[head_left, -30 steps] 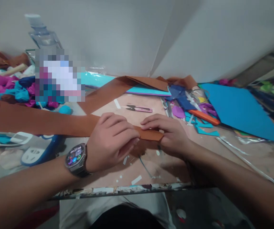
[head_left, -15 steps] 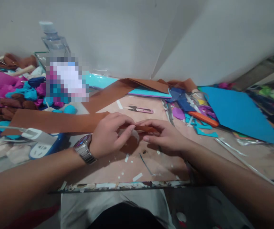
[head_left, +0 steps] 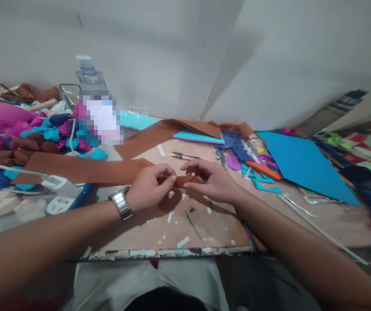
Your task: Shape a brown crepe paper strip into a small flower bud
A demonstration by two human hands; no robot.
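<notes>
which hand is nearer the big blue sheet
Right. The right hand is left of the blue sheet; the left hand is farther left, beyond the right one.

The left forearm (head_left: 65, 231) extended from the lower left, the right forearm (head_left: 295, 235) from the lower right. The left hand (head_left: 151, 186) pinched thumb to index finger; near it, the right hand (head_left: 214, 180) curled its fingers above its outstretched thumb.

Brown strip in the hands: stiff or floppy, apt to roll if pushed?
Likely floppy: the brown strip looks thin, long and narrow, so it may sag. Probably light too, being sheet-like. Unlikely to roll: it spreads flat beside the left hand.
</notes>
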